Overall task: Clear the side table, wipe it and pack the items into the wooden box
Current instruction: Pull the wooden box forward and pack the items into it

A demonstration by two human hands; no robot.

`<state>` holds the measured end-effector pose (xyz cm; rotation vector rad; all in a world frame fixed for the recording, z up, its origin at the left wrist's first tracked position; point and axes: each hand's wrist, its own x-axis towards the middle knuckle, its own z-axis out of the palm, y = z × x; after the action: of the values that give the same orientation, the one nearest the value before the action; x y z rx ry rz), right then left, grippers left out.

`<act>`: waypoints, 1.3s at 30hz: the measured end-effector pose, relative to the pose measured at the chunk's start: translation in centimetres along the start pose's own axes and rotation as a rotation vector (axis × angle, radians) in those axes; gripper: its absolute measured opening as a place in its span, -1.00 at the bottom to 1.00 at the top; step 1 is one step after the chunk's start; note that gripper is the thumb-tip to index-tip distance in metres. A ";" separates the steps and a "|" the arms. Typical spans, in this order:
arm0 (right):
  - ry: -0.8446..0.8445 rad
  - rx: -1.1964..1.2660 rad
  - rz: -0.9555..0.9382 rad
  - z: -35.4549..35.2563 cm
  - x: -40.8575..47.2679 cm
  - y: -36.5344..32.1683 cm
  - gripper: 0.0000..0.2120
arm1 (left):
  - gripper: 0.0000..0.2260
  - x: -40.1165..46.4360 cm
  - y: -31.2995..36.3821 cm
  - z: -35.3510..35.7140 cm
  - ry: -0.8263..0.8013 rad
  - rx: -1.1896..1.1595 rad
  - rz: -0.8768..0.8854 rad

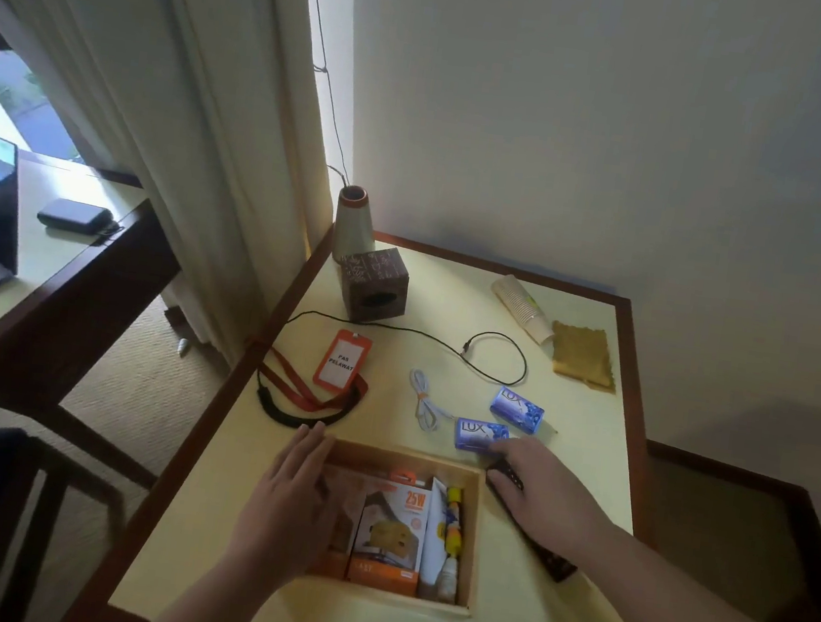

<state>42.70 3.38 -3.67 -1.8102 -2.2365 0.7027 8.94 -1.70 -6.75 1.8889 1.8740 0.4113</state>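
A wooden box point(472, 525), already part filled with cartons, sits at the near edge of the side table point(601, 468). The left hand point(290, 497) lies flat and open on the box's left rim, holding nothing. Just right of the box, the right hand point(539, 487) covers a dark remote point(551, 560); whether it grips is unclear. Dragging could knock the soap bar point(478, 434) touching its fingertips.

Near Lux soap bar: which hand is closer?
Right. The right hand touches the near Lux soap bar at its front edge; the left hand rests on the wooden box's far-left side.
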 end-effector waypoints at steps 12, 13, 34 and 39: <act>-0.213 -0.308 0.032 2.1 6.8 2.4 -0.35 | -0.20 0.4 -0.3 0.7 -0.016 0.097 0.031; -0.212 -0.360 0.032 2.6 7.0 2.6 -0.36 | -0.20 0.4 -0.3 0.7 -0.012 0.102 0.028; -0.077 0.218 0.302 0.0 -0.6 -8.6 -0.65 | -0.28 0.6 -0.9 1.0 0.008 0.062 0.041; -0.100 0.007 0.272 3.9 -2.7 -8.7 -0.36 | -0.32 0.5 -0.7 0.7 0.013 0.045 0.036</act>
<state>34.13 -1.41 -2.64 -2.1456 -2.0617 0.8654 8.72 -1.31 -7.80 1.9560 1.8752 0.3966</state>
